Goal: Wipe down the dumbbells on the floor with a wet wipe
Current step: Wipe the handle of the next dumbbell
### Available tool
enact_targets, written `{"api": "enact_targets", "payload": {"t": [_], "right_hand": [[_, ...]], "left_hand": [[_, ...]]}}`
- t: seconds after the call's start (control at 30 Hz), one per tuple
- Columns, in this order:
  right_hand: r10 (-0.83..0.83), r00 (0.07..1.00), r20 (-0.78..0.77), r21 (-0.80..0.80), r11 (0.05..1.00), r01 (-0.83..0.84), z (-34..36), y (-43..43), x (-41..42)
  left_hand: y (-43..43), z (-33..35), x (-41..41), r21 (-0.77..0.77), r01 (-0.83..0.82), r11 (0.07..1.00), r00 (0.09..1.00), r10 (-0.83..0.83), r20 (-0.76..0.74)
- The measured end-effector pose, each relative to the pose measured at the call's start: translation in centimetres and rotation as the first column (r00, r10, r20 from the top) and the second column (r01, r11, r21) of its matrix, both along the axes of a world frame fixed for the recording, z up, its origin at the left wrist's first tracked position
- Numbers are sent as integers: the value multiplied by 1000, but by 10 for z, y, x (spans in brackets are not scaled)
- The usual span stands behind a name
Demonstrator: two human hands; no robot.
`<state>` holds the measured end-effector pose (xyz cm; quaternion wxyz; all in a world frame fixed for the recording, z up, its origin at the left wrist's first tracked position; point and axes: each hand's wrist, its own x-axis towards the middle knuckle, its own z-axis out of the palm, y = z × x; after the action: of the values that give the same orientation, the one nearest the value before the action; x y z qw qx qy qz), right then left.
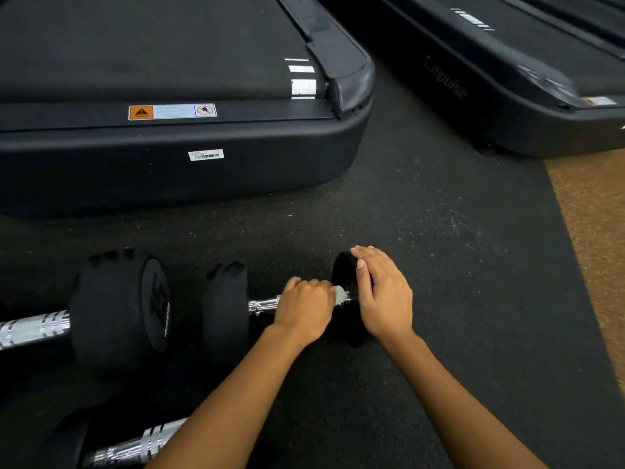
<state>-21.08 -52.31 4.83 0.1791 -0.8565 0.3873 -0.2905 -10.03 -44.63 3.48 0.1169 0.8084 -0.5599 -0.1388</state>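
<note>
Gripping wet wipe (339, 294) on dumbbell (287, 306) handle: left hand (304, 309) | right hand (384, 292) spread on head | black rubber floor (439, 252), treadmill (176, 137) behind

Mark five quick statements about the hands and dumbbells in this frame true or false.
1. The left hand is closed around the chrome handle of the small dumbbell. True.
2. The right hand rests on the treadmill. False: it lies on the small dumbbell's right head.
3. A bit of white wipe shows between the hands. True.
4. Only one dumbbell is in view. False: a larger dumbbell lies to the left, and another at the bottom edge.
5. The dumbbells sit on a wooden bench. False: they lie on dark rubber floor.
</note>
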Motion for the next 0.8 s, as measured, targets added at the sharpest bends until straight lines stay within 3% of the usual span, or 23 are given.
{"api": "enact_targets", "payload": {"t": [0.1, 0.3, 0.47, 0.53, 0.73, 0.8], "right_hand": [[0, 1000, 3, 6, 1000, 0, 0, 0, 0], [0, 1000, -10, -7, 1000, 0, 0, 0, 1], [-3, 1000, -14, 1, 1000, 3, 0, 0, 1], [-3, 1000, -15, -1, 1000, 3, 1, 0, 0], [5, 1000, -4, -3, 1000, -5, 1, 0, 0], [2, 1000, 1, -3, 1000, -2, 1, 0, 1]], "left_hand": [[4, 0, 8, 17, 14, 1000, 999, -14, -29], [-11, 16, 11, 267, -7, 964, 995, -21, 100], [-14, 17, -5, 128, 39, 991, 998, -33, -48], [-10, 13, -2, 68, 39, 997, 999, -37, -30], [-12, 12, 9, 288, -20, 957, 994, -12, 108], [-16, 14, 2, 290, -19, 957, 994, -13, 108]]}}
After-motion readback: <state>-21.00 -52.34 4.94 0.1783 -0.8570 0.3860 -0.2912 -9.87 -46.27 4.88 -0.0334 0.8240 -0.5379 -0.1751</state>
